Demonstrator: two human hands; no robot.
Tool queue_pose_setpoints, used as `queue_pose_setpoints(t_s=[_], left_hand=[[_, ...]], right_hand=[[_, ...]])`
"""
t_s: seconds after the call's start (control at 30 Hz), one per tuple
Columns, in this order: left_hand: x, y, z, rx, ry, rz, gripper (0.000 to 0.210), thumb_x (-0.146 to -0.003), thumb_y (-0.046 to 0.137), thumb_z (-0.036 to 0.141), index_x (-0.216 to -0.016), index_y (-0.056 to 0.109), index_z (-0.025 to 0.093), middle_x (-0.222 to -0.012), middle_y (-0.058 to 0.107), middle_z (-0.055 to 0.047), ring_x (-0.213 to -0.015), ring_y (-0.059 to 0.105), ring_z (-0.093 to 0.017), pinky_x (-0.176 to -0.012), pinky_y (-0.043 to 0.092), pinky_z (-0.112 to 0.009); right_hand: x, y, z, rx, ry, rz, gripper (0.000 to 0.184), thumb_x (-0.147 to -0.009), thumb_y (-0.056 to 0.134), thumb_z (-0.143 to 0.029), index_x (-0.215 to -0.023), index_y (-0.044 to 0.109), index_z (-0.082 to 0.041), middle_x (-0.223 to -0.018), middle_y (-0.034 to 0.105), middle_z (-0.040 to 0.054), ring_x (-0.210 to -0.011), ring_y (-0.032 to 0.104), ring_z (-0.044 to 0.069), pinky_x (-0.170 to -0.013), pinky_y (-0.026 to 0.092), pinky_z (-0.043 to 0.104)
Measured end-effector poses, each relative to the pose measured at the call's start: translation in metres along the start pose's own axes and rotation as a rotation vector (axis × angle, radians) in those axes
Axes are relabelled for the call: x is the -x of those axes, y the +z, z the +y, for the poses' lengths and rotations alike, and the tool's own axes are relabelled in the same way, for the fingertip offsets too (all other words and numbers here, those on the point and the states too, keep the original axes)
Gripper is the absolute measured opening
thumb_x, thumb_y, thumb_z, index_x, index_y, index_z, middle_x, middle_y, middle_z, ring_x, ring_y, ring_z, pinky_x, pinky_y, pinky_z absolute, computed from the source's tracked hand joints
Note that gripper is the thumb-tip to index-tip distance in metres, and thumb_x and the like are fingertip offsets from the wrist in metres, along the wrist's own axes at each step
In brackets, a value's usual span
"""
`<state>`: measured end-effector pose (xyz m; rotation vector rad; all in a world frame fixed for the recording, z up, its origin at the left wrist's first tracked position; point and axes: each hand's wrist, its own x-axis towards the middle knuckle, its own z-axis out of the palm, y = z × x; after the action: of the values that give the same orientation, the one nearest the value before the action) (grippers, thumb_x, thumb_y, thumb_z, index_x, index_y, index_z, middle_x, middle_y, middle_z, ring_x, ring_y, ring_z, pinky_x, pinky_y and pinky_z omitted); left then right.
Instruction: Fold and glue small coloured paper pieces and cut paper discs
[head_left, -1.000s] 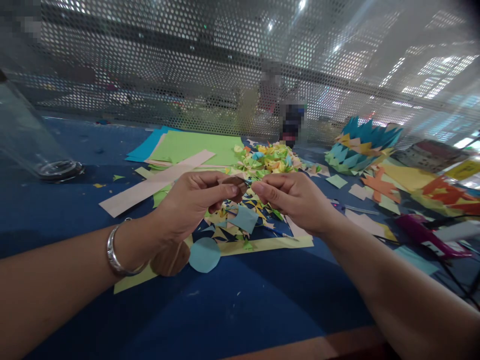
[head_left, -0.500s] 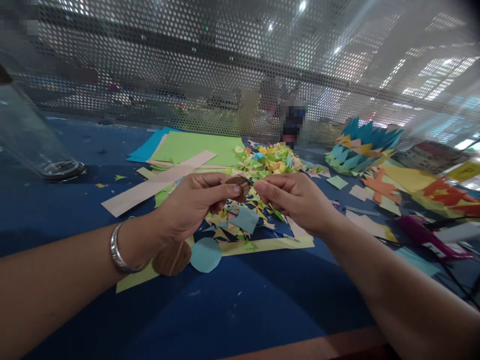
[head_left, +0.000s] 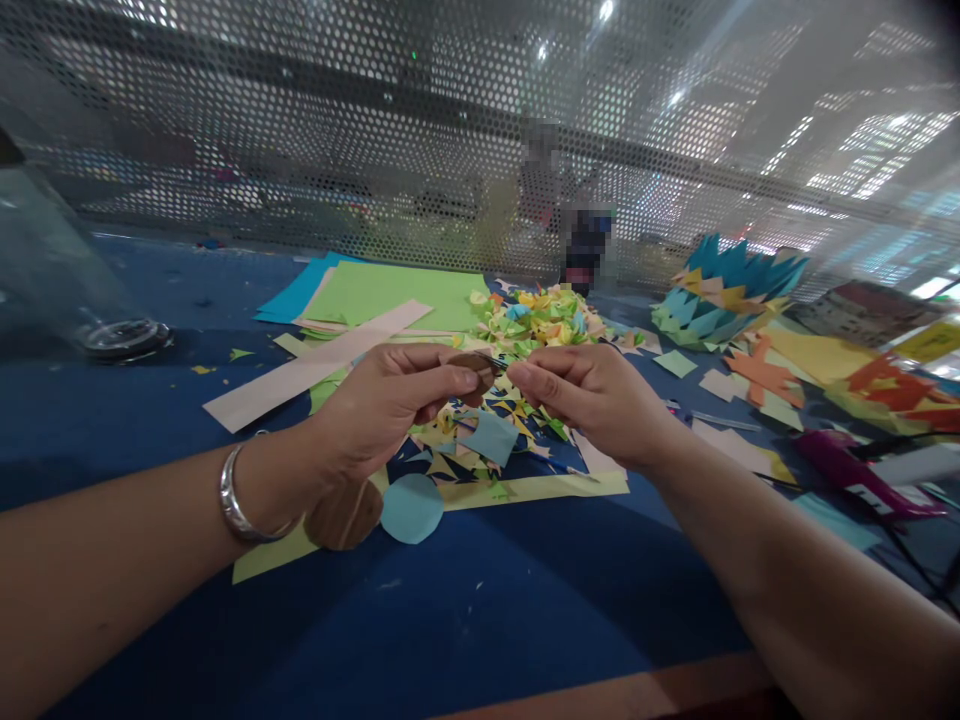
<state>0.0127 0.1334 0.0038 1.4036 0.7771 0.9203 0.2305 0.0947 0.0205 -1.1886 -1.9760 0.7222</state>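
My left hand (head_left: 382, 405) pinches a small brown wood-grain disc (head_left: 482, 375) between thumb and fingers. Facing it, my right hand (head_left: 592, 400) is closed, thumb against forefinger, at the disc's right edge. Thin dark tips (head_left: 499, 364) show between the right fingers and the disc; what they belong to is hidden in the grip. Below my left wrist lies a larger brown wood-grain disc (head_left: 346, 515), partly covered by the hand. A light blue paper circle (head_left: 412, 508) rests beside it. Under both hands spread colourful paper scraps (head_left: 450, 460).
Behind are green paper sheets (head_left: 420, 290), a pale pink strip (head_left: 322, 365) and a heap of folded paper pieces (head_left: 544, 315). A clear jar (head_left: 112, 300) stands left. To the right are a blue paper crown (head_left: 735, 290) and a purple glue gun (head_left: 862, 480) with a cable.
The small brown disc has tilted slightly in my left fingers, and the dark tips beside it show a little more. Both hands stay in almost the same place.
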Motion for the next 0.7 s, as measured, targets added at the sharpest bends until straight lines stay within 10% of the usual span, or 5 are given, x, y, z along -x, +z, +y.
queue_pose_setpoints(t_s=[0.7], left_hand=[[0.0000, -0.0011, -0.0002, -0.048, -0.037, -0.018, 0.007, -0.079, 0.075, 0.025, -0.079, 0.082, 0.023, -0.072, 0.071, -0.002, -0.054, 0.039, -0.009, -0.050, 0.027, -0.024]], right_hand=[[-0.0022, 0.0001, 0.0014, 0.121, -0.040, 0.015, 0.056, -0.096, 0.062, -0.054, -0.061, 0.036, -0.020, -0.060, 0.026, -0.0058, -0.054, 0.027, 0.009, -0.051, 0.020, 0.029]])
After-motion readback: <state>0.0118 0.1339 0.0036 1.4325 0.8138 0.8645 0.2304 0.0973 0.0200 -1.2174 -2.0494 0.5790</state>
